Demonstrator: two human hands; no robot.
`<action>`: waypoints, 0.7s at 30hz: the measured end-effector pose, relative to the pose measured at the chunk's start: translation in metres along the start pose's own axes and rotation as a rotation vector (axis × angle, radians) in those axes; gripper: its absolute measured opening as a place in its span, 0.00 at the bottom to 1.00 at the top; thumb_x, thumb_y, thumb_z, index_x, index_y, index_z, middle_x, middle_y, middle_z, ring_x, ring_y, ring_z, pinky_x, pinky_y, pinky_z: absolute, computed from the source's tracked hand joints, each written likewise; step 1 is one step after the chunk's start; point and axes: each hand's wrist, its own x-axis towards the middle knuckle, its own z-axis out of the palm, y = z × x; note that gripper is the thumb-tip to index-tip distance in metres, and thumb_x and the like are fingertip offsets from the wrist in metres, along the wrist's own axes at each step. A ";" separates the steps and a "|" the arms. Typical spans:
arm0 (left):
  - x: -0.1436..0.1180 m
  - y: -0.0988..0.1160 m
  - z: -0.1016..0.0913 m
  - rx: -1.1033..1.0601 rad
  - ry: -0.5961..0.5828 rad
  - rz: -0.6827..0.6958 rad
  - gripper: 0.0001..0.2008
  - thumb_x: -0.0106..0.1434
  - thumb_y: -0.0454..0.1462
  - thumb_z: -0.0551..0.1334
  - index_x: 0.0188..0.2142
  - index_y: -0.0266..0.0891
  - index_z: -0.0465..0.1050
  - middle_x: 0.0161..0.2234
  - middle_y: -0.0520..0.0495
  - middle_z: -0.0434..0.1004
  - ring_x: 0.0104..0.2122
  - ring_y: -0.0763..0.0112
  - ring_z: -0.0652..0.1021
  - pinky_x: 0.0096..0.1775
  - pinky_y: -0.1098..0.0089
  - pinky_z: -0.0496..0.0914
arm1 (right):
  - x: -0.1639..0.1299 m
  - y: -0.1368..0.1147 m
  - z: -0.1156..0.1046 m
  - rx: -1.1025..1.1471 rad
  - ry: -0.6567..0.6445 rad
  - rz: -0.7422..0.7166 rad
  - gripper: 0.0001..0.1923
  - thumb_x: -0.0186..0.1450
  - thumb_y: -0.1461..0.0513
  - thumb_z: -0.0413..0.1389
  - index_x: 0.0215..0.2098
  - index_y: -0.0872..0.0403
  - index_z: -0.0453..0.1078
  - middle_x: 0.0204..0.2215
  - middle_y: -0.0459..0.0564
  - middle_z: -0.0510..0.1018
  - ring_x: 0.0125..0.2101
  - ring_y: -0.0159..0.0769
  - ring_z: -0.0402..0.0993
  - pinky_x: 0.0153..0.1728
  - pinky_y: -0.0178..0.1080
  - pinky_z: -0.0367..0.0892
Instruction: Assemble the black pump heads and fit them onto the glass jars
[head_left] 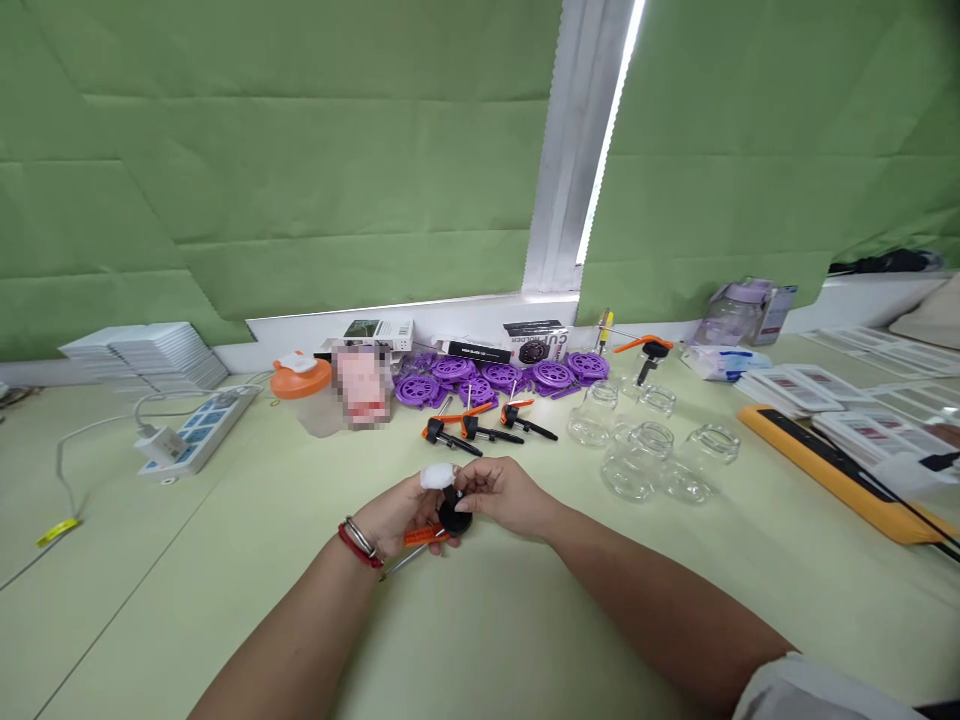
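Note:
My left hand (pixel 401 512) is closed around a black-and-orange part (pixel 454 517), which has a round black body and an orange strip (pixel 424 536). A white wrapping (pixel 438 476) covers the thumb of that hand. Beneath the same hand a thin metal rod (pixel 405 562) sticks out toward the lower left. My right hand (pixel 504 494) pinches at the black body from the right; whether a small piece sits between its fingertips cannot be made out. Just beyond my hands lie several similar black-and-orange parts (pixel 491 432) with metal rods.
Behind are purple round frames (pixel 553 374) and small boxes (pixel 534 345). Clear glass jars (pixel 634 470) stand to the right, near a yellow-and-black device (pixel 832 470). At left are an orange-lidded cup (pixel 301 390), a power strip (pixel 202 435) with cables, and white stacks (pixel 150 355).

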 end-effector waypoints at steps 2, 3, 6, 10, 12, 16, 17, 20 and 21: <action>-0.001 0.000 0.000 0.000 0.004 0.005 0.22 0.54 0.54 0.57 0.39 0.39 0.64 0.28 0.47 0.71 0.24 0.64 0.76 0.21 0.71 0.66 | 0.000 0.001 0.000 0.002 -0.009 0.000 0.14 0.48 0.62 0.66 0.30 0.57 0.70 0.23 0.42 0.72 0.25 0.27 0.66 0.30 0.35 0.62; -0.001 0.000 0.000 -0.003 0.005 0.008 0.23 0.53 0.54 0.57 0.40 0.40 0.63 0.28 0.47 0.71 0.24 0.64 0.76 0.21 0.71 0.66 | 0.000 0.001 0.000 0.003 -0.015 -0.002 0.14 0.48 0.62 0.66 0.30 0.57 0.70 0.23 0.42 0.71 0.24 0.27 0.65 0.30 0.35 0.62; -0.002 0.002 0.001 -0.008 -0.002 0.009 0.24 0.52 0.53 0.59 0.41 0.40 0.63 0.29 0.48 0.70 0.23 0.65 0.76 0.21 0.71 0.66 | -0.001 0.001 0.000 0.004 -0.039 -0.008 0.13 0.48 0.61 0.66 0.29 0.57 0.70 0.22 0.42 0.70 0.24 0.27 0.64 0.30 0.34 0.61; -0.001 0.004 0.002 0.000 -0.002 -0.013 0.25 0.51 0.54 0.59 0.42 0.40 0.63 0.28 0.48 0.70 0.23 0.65 0.76 0.22 0.70 0.66 | -0.002 0.000 0.000 0.000 -0.053 -0.015 0.13 0.49 0.60 0.66 0.29 0.58 0.70 0.22 0.42 0.70 0.24 0.27 0.63 0.30 0.34 0.61; -0.002 0.004 0.002 0.003 -0.002 -0.019 0.25 0.51 0.53 0.59 0.43 0.40 0.63 0.28 0.47 0.71 0.24 0.65 0.76 0.22 0.70 0.66 | -0.002 0.000 0.000 -0.004 -0.058 -0.014 0.14 0.49 0.59 0.66 0.29 0.58 0.70 0.22 0.42 0.69 0.24 0.27 0.63 0.30 0.34 0.61; -0.002 0.004 0.001 -0.003 -0.005 -0.020 0.23 0.52 0.53 0.59 0.41 0.40 0.63 0.28 0.47 0.71 0.23 0.65 0.76 0.22 0.70 0.66 | -0.002 -0.003 0.000 -0.014 -0.040 -0.010 0.14 0.48 0.58 0.67 0.28 0.57 0.71 0.22 0.42 0.69 0.24 0.27 0.63 0.29 0.35 0.61; -0.002 0.004 0.001 -0.006 -0.008 -0.022 0.23 0.52 0.53 0.59 0.40 0.40 0.63 0.28 0.47 0.71 0.23 0.65 0.76 0.22 0.70 0.66 | -0.002 -0.003 0.001 -0.015 -0.034 -0.013 0.14 0.47 0.58 0.67 0.28 0.57 0.71 0.22 0.42 0.69 0.24 0.28 0.63 0.29 0.35 0.61; -0.002 0.004 0.000 -0.011 -0.021 -0.032 0.23 0.52 0.53 0.58 0.40 0.40 0.64 0.28 0.47 0.71 0.23 0.65 0.76 0.21 0.71 0.65 | -0.003 -0.005 0.001 -0.013 -0.031 -0.019 0.15 0.47 0.58 0.67 0.28 0.57 0.71 0.23 0.43 0.69 0.25 0.28 0.63 0.29 0.35 0.61; -0.002 0.004 0.000 -0.010 -0.024 -0.035 0.23 0.52 0.53 0.58 0.40 0.40 0.64 0.28 0.47 0.71 0.23 0.65 0.76 0.21 0.72 0.65 | -0.003 -0.006 0.002 -0.014 -0.032 -0.017 0.15 0.47 0.57 0.67 0.28 0.57 0.71 0.23 0.43 0.70 0.25 0.28 0.63 0.29 0.35 0.61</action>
